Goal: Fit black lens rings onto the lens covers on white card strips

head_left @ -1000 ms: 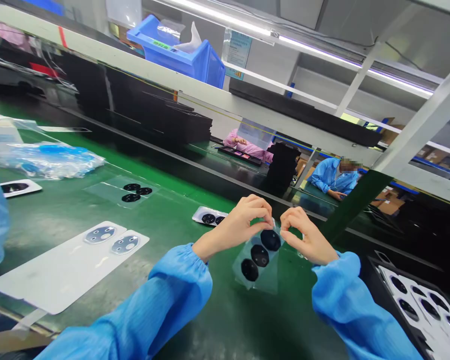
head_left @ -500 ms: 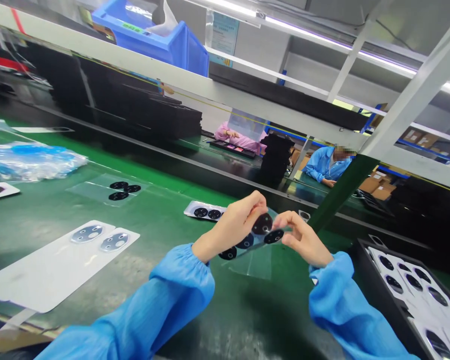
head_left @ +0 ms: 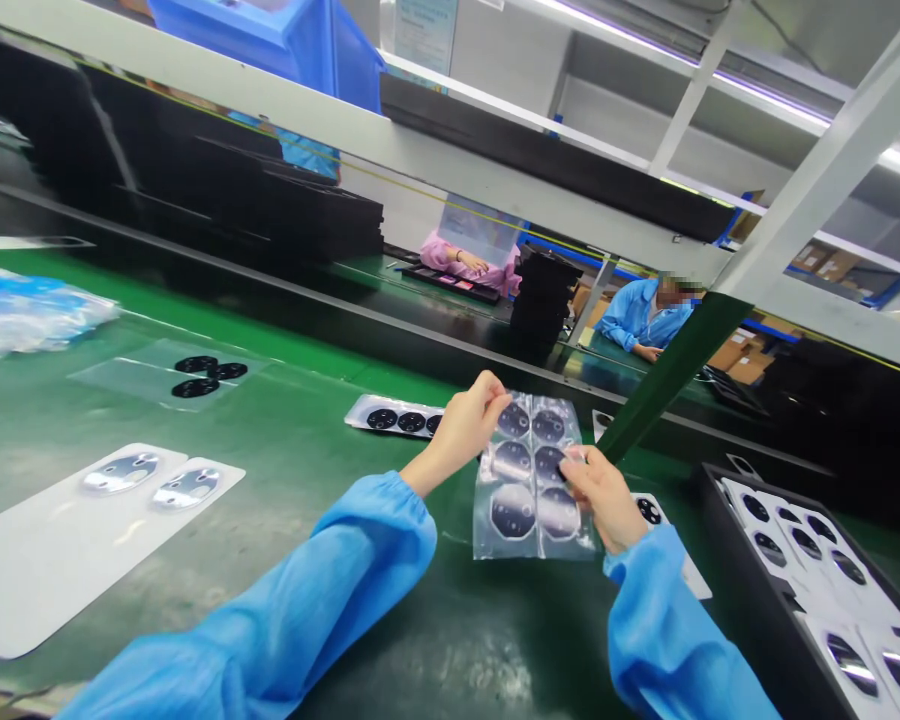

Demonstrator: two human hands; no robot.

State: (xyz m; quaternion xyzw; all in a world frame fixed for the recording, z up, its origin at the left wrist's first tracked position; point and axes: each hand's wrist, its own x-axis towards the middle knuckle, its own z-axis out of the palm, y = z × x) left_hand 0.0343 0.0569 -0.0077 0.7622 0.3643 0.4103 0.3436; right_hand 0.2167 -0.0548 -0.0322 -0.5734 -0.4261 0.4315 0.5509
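My left hand pinches the upper left corner of a clear plastic film sheet between thumb and fingertips. Several dark, shiny round camera-lens-like discs sit in two columns on this sheet, which hangs facing me above the green work surface. At its right side, my right hand has its fingers closed on the sheet, with the fingertips over a disc in the right column. Behind my left hand lies a pale strip with black discs, partly hidden. Under my right forearm shows a white card with a dark round piece.
At left lie a white card with two silvery round pieces, a clear film with black discs, and a bundle of plastic bags. A black tray of white cards stands right. A green post rises behind. Two co-workers sit beyond.
The sheet has turned from tilted and bunched to upright and facing me, spread flat. My right hand has moved slightly down and closed on its side. The view has shifted rightward.
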